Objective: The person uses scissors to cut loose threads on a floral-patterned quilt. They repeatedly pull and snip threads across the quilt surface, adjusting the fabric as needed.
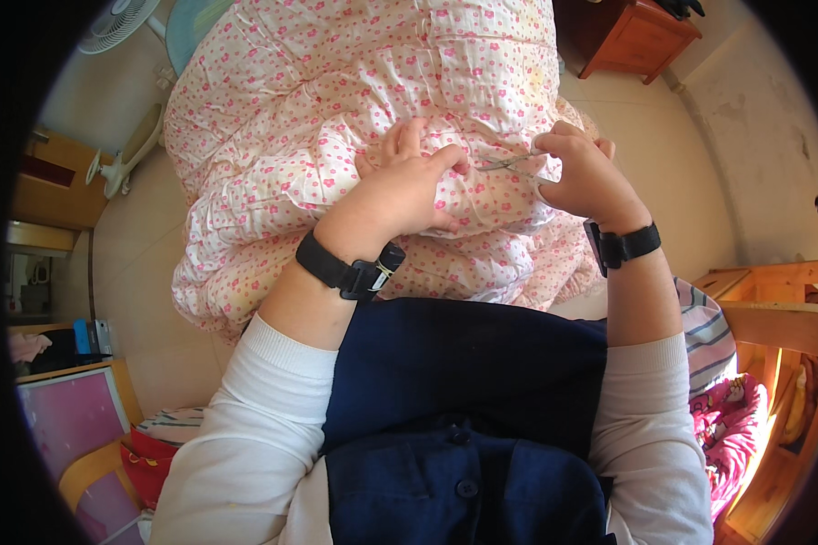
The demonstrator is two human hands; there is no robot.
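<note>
A thick quilt [477, 75] with small pink flowers on a pale ground lies bunched up before me. My left hand [409, 177] rests on it with the fingers spread, pressing into its folds; the thumb and index finger are apart. My right hand [579, 163] holds a pair of scissors [508, 162], thumb and fingers at the white handles. The metal blades point left across the quilt, their tips close to my left index finger. Whether the tips touch the cloth or a thread, I cannot tell.
A red-brown wooden cabinet [637, 37] stands at the upper right. A white fan [117, 26] is at the upper left. Wooden furniture [777, 320] and a pink patterned cloth [729, 429] are at my right. A red bag [151, 456] lies lower left, by a wooden chair [95, 470].
</note>
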